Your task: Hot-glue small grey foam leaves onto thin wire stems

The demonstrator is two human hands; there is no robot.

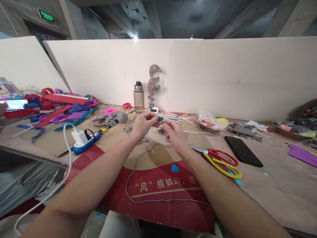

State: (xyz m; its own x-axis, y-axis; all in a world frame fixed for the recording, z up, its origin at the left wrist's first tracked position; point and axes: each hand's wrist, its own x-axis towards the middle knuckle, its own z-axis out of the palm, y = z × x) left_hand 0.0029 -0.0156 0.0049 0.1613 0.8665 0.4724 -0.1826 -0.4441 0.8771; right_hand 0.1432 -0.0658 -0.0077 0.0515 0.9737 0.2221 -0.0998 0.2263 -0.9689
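My left hand [144, 123] pinches a small dark blue piece [160, 118] between thumb and fingertips. Close beside it, my right hand [173, 133] has its fingers pressed together; what they grip is too small to make out. Both are raised over a cardboard sheet [138, 164] with a red printed part. A grey cord [158, 200] loops across the sheet below my wrists. One blue heart [174, 168] lies flat on it. Small grey pieces [145, 139] are scattered beneath my left hand.
Scissors [220, 158] with red and yellow handles and a black phone [242, 151] lie right. A bottle [139, 99] stands behind my hands, near a grey hanging ornament [154, 82]. Left are a blue power strip [85, 145], white cable [66, 158] and coloured scraps [56, 109]. Another person's hand [3, 108] is far left.
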